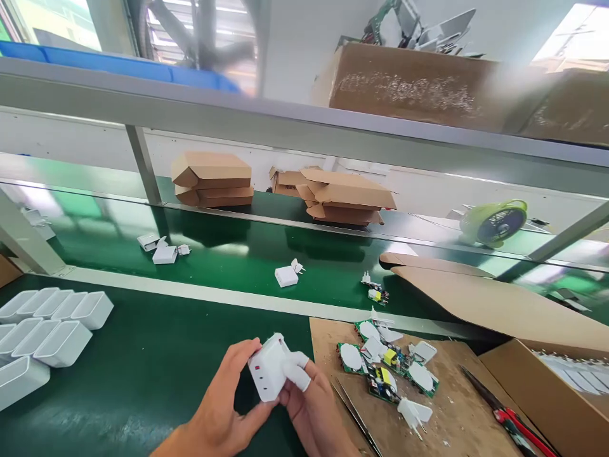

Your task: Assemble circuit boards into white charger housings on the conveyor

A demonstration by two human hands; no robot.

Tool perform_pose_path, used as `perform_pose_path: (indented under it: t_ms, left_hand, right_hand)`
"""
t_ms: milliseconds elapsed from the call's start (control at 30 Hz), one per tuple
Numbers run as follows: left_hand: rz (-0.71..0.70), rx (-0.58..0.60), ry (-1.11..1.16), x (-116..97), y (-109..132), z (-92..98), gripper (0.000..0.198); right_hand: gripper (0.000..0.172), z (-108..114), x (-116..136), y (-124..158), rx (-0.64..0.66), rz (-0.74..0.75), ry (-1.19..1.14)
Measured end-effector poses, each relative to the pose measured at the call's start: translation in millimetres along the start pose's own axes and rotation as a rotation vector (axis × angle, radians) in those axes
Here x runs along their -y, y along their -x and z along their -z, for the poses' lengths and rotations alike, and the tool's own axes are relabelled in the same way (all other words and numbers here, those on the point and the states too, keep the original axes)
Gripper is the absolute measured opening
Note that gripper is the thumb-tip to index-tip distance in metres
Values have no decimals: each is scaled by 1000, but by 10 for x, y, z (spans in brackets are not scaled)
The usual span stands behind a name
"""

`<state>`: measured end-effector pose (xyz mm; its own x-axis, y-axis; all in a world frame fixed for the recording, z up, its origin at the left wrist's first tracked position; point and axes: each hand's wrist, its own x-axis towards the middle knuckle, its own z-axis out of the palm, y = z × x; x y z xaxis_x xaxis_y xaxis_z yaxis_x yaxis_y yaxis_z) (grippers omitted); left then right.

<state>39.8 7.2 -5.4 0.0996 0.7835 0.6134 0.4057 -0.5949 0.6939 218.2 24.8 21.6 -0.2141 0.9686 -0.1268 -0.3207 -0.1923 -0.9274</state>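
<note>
Both hands grip a white plug adapter housing (267, 374) with small slots and a red mark on its face. My left hand (223, 397) closes on its left side, the thumb below and the fingers above. White covers sit on two fingertips of my right hand (309, 397), which presses against the housing's right side. Just right of my hands, green circuit boards (351, 357) with round white pads and yellow parts lie on a cardboard sheet (457, 406). A white two-pin plug (413, 414) lies in front of them, and tweezers (354, 416) lie beside my right hand.
Rows of open white casings (64, 343) stand on the left. Behind a metal rail, white adapters (286, 275) lie on a green belt (228, 279). Red-handled pliers (504, 412) and a cardboard box (547, 387) are at right. A shelf beam (285, 130) crosses above; a green fan (495, 223) stands behind.
</note>
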Motion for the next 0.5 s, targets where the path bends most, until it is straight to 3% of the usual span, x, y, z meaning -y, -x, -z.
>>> perform_pose_path:
  t_ms: [67,167,500]
  left_hand:
    - [-54,-91,25,-85,-12,-49,73]
    - [-68,-159,37,-163,-64,-75,69]
    - [-51,-151,6,-162,-82,-52,69]
  right_hand:
    - [36,-116,48,52,7,-178,-247]
    - [37,-202,94,76,17,-289,-397]
    - [38,-176,58,52,22,-317,-408]
